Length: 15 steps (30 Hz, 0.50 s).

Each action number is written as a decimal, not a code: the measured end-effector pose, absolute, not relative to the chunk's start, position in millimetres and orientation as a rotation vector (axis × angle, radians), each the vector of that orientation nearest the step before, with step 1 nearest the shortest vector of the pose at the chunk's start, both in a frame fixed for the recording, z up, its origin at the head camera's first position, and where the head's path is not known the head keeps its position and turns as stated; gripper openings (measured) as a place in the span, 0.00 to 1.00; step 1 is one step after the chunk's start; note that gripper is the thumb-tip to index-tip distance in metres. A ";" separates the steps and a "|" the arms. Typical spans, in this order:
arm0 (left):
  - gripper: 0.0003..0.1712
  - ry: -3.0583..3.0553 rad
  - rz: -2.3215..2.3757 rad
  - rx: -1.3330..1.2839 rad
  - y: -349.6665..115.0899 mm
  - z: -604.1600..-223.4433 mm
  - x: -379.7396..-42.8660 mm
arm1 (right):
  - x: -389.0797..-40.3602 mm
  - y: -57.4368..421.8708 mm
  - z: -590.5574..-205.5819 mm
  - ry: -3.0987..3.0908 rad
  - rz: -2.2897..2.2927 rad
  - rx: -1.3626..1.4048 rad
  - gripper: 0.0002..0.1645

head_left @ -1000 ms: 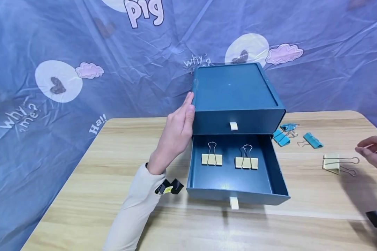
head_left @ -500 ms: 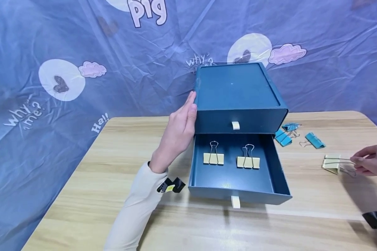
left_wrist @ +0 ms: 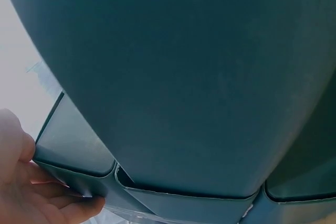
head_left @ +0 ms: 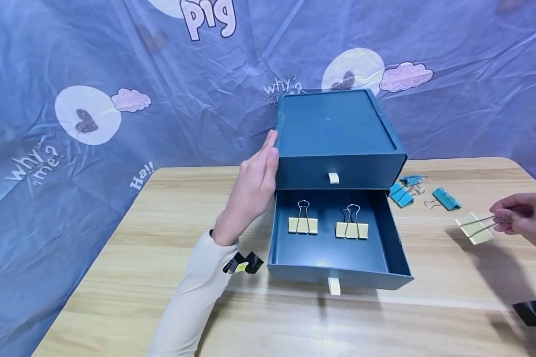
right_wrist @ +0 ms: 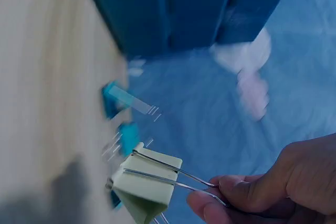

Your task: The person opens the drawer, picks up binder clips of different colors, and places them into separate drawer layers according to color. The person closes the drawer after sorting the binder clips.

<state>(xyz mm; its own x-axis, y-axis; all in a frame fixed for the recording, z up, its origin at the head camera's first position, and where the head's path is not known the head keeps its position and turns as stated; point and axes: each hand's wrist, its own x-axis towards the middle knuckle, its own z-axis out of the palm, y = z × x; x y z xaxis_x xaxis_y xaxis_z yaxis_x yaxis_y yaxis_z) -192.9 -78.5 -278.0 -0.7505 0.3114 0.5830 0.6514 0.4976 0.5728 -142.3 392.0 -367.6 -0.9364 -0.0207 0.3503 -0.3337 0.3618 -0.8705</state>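
R hand (head_left: pixel 528 218) pinches clip (head_left: pixel 475 229), just lifted off worktop (head_left: pixel 161 223), so free to carry; L hand (head_left: pixel 251 187), fingers straight, vs. box (head_left: pixel 335 124).

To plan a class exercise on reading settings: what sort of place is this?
Probably an indoor tabletop workspace: a wood-grain table, a wrinkled printed cloth behind it, and a blue drawer unit with pale binder clips.

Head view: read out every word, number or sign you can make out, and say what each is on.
"pig": on the cloth, at the top edge.
"why me?": on the cloth, at left.
"Ha!!": on the cloth, right of "why me?".
"why ... ?": on the cloth, partly hidden behind the drawer box.
Yellow label by the left sleeve: too small to read.
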 end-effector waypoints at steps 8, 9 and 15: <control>0.28 -2.353 -1.152 -0.799 -77.2 -277.9 -192.9 | -134.5 361.8 -347.2 -2.168 1.268 0.560 0.20; 0.28 -2.355 -1.147 -0.793 -77.7 -278.3 -192.6 | -131.9 354.6 -342.4 -2.159 1.219 0.585 0.14; 0.29 -2.365 -1.133 -0.777 -79.4 -280.2 -190.9 | -112.6 312.3 -301.0 -2.229 0.958 0.625 0.10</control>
<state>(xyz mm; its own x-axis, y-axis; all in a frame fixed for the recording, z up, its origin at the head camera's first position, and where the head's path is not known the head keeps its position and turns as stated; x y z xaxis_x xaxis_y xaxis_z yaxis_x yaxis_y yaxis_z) -190.9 -79.4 -280.2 -0.7635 0.3076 0.5678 0.6352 0.5159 0.5747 -112.6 312.3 -301.0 -0.6922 -0.1734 0.7006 -0.6278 0.6236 -0.4659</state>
